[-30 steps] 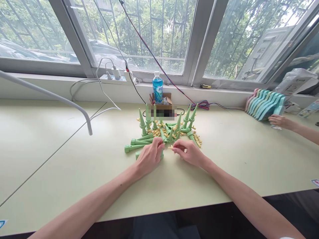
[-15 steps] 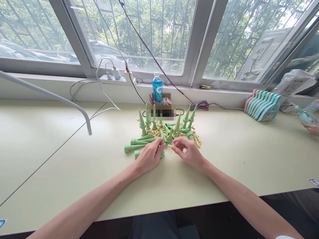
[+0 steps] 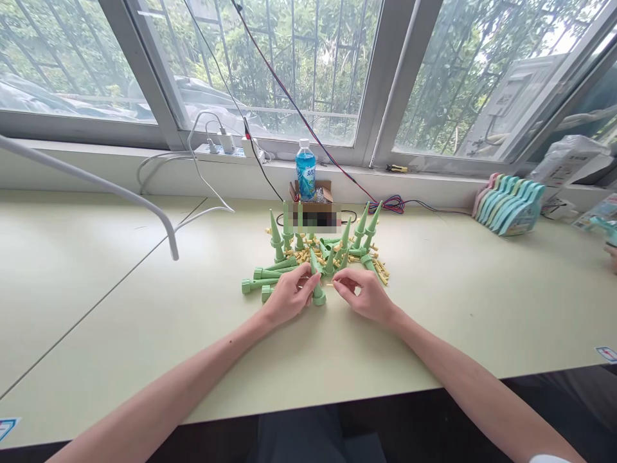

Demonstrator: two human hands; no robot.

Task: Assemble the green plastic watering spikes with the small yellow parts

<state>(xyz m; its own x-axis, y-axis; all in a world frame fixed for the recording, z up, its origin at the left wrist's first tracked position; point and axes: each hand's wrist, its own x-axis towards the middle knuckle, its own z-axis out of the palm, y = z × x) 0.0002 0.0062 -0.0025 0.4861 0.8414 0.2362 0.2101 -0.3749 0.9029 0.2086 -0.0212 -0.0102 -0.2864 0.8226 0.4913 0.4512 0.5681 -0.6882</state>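
My left hand [image 3: 292,296] is closed around a green plastic watering spike [image 3: 319,297], which stands nearly upright on the table with its point up and its ribbed cap at the bottom. To the right, my right hand [image 3: 364,296] pinches a thin pale-yellow peg [image 3: 330,285] that points toward the spike; a small gap separates them. Just behind both hands lies a heap of small yellow pegs [image 3: 380,269]. Several green spikes stand upright in and behind the heap, such as the tall spike [image 3: 371,226]. More spikes [image 3: 260,285] lie flat beside my left hand.
Behind the heap, a blue liquid bottle [image 3: 305,177] stands at a small cardboard box [image 3: 328,193]. Coiled red-and-blue wire [image 3: 393,204] lies by the sill. Pastel hangers [image 3: 511,204] are at the right back. A white bent tube [image 3: 144,204] hangs over the left. Another person's hand [image 3: 611,249] shows far right.
The spike in my left hand now shows down to its cap, standing more upright and slightly right. My right hand is nearly where it was. The other person's hand has shifted toward the right edge.
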